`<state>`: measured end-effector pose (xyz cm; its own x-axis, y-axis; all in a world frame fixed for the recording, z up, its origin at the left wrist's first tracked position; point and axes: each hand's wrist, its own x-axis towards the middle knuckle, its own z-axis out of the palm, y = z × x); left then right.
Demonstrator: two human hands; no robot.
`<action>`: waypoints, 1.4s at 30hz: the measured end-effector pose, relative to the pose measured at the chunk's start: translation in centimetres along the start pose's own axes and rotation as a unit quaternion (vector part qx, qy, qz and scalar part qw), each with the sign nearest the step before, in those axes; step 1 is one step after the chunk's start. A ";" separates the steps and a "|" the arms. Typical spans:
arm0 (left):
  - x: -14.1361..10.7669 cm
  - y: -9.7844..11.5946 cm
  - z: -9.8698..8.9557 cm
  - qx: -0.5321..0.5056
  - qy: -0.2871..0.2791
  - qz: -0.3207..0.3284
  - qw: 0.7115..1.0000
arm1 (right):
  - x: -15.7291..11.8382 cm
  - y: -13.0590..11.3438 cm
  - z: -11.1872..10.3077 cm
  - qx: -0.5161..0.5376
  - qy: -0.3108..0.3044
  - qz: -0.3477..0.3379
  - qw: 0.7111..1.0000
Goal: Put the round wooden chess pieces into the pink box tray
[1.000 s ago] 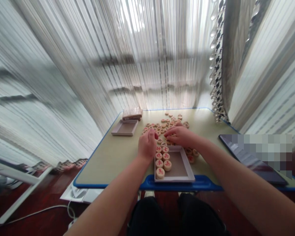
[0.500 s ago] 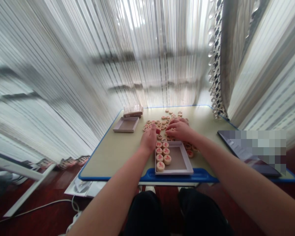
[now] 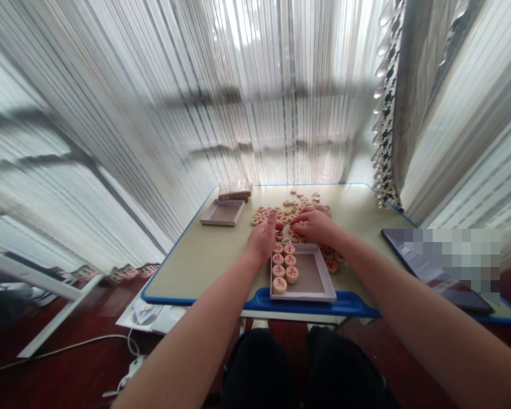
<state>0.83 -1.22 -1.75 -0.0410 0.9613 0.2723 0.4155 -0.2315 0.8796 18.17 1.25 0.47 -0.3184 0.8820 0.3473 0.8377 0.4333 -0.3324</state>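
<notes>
Round wooden Chinese chess pieces (image 3: pixel 262 213) lie in a loose heap on the pale table (image 3: pixel 213 255). Over the heap's near left edge is my left hand (image 3: pixel 264 238), thumb raised and apart from the other fingers, which are partly hidden. My right hand (image 3: pixel 319 225) reaches over the right of the heap, fingers apart and among the pieces; nothing shows gripped in it. Between my forearms sits a shallow open box (image 3: pixel 313 272). Its left side holds two columns of pieces with red characters, including a red-marked piece (image 3: pixel 280 285) at the near end.
A second shallow box (image 3: pixel 223 213) stands at the far left, beside a wrapped flat bundle (image 3: pixel 235 189). A dark tablet-like device (image 3: pixel 430 272) lies at the right. The table's blue edge (image 3: pixel 174 300) runs along the near side; sheer curtains (image 3: pixel 281 113) hang behind.
The camera view has shifted slightly, moving the table a little rightward in the picture. Both hands stay over the heap with little visible change. The pieces in the box look the same.
</notes>
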 end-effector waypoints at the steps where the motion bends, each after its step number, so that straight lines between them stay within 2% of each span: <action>1: 0.0 0.1 0.0 0.002 -0.001 -0.002 1.000 | 0.0 0.0 0.0 -0.004 0.002 0.001 1.000; 6: -0.1 0.3 0.0 -0.002 0.007 -0.011 1.000 | 0.1 -0.1 0.1 -0.040 -0.007 0.001 0.999; 16: -0.2 0.7 -0.2 0.022 0.036 0.003 0.999 | 0.3 0.4 0.2 -0.033 -0.014 0.002 0.999; 25: -0.1 0.5 -0.2 0.030 0.037 0.000 0.999 | 0.4 0.4 0.2 0.030 -0.042 0.048 0.998; 28: -0.1 0.6 -0.3 0.039 0.037 0.003 0.999 | 0.4 0.0 0.0 0.050 -0.022 0.050 0.997; 31: -0.1 0.6 -0.4 0.042 0.039 0.007 0.998 | 0.1 -0.7 -0.4 0.053 0.008 0.020 0.998; 34: -0.2 0.9 -0.7 0.068 0.034 0.038 0.996 | -0.2 -1.3 -0.7 0.096 0.039 -0.014 0.995; 38: -0.6 1.5 -0.9 0.080 0.016 0.119 0.990 | -0.5 -1.5 -1.0 0.170 0.063 -0.028 0.983; 42: -0.9 1.6 -0.9 0.055 0.021 0.127 0.990 | -0.4 -1.5 -1.0 0.206 0.060 -0.031 0.976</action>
<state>0.73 -2.63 -0.25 0.0404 0.8665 0.4976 0.5129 -0.4454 0.7339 17.48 0.05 1.70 -0.2876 0.8342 0.4706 0.5604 0.5450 -0.6236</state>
